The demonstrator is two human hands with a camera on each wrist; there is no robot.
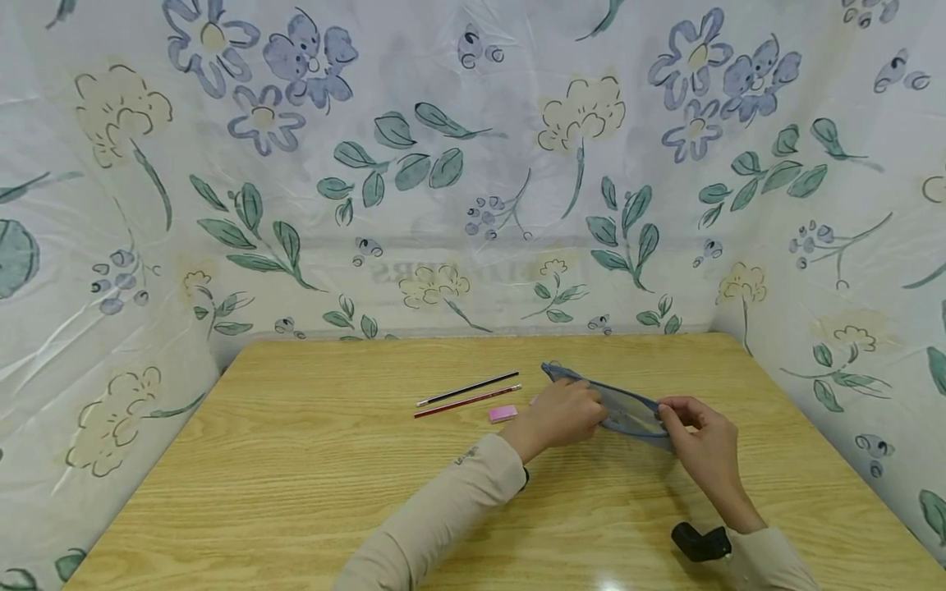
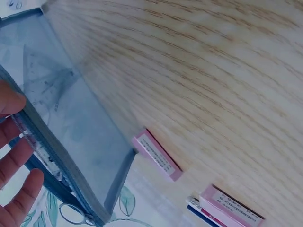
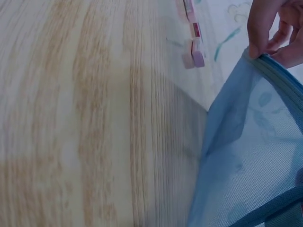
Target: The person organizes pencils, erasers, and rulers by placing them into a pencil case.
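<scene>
A blue mesh zip pouch (image 1: 628, 408) is held up off the wooden table with its mouth parted. My right hand (image 1: 702, 437) pinches the corner of its zipped edge between thumb and fingers, also seen in the right wrist view. At the mouth's other side is my left hand (image 1: 565, 413); in the left wrist view its fingers (image 2: 19, 156) are spread at the opening, and nothing gripped shows clearly. Through the mesh a clear set square (image 2: 45, 80) shows inside. Near the left hand lie a pink boxed eraser (image 1: 503, 414) and a second pink eraser (image 2: 232, 208).
A dark blue pencil (image 1: 467, 389) and a red pencil (image 1: 467, 400) lie side by side left of the erasers on the wooden table (image 1: 296, 468). Floral cloth (image 1: 473, 205) hangs behind and at both sides. A black strap piece (image 1: 700, 542) sits at the right wrist.
</scene>
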